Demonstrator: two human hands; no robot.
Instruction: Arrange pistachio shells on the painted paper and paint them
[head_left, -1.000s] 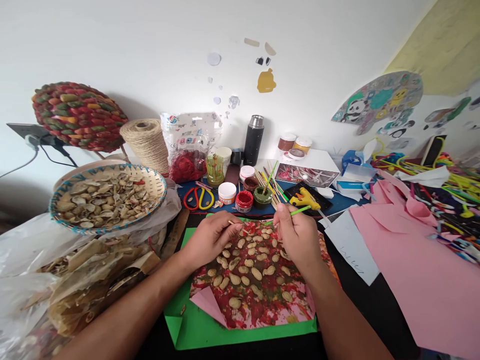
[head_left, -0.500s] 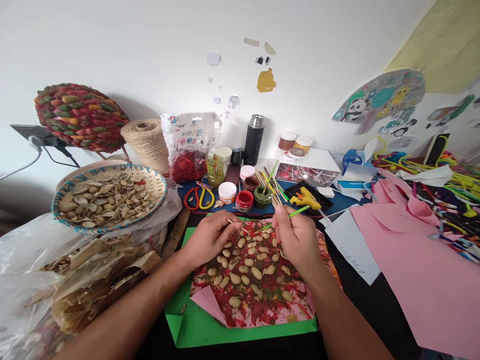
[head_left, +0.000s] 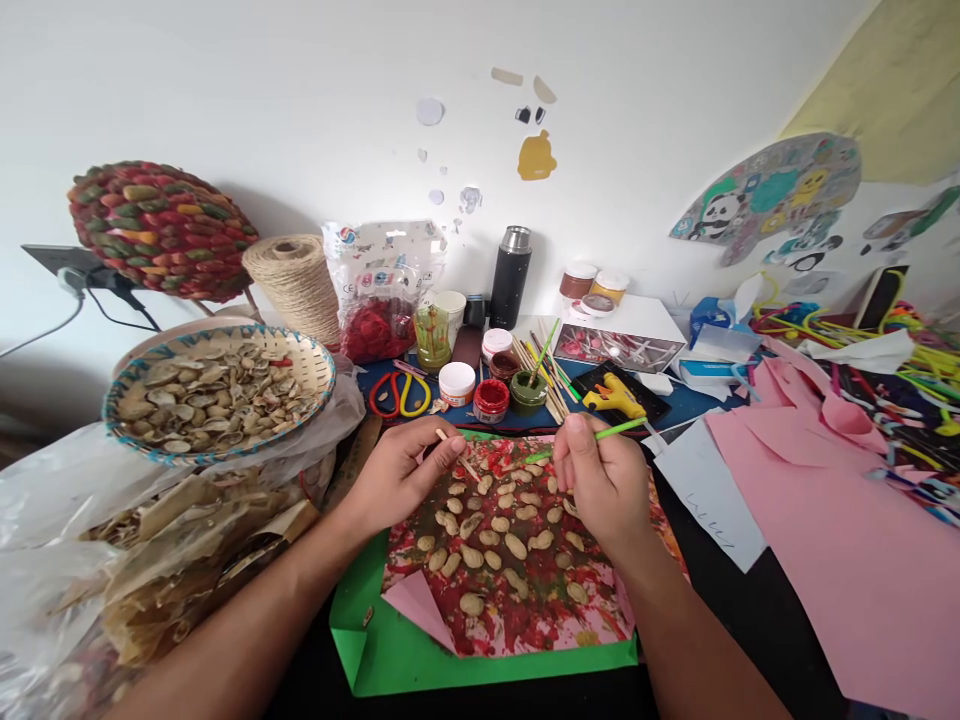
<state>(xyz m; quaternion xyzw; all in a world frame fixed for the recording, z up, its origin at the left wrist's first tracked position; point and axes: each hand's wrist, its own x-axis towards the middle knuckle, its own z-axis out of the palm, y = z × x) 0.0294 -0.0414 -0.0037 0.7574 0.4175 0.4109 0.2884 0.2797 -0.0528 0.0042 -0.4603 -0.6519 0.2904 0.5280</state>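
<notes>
Between the thumb and fingers of my left hand [head_left: 397,468] is a thin wooden stick [head_left: 470,469], its lower end pointing down at the paper. My right hand [head_left: 604,485] is closed around a green-handled paintbrush [head_left: 624,427], whose tip points left, low over the far part of the sheet; whether it touches anything I cannot tell. Several unshelled peanuts [head_left: 515,546] lie scattered below both hands. Under them is a pink paper [head_left: 555,632] smeared with red and green paint, one corner folded over. A larger green sheet [head_left: 420,678] lies beneath that.
Behind the paper stand open jars of red paint [head_left: 491,400] and green paint [head_left: 529,395], scissors [head_left: 412,395] and a yellow glue gun [head_left: 615,396]. A basket of shells [head_left: 217,395] is at left. Pink sheets [head_left: 817,540] spread over the right side.
My left hand has drawn slightly left and the stick now shows more clearly. My right hand has shifted a little right with the paintbrush, and the brush has tilted slightly.
</notes>
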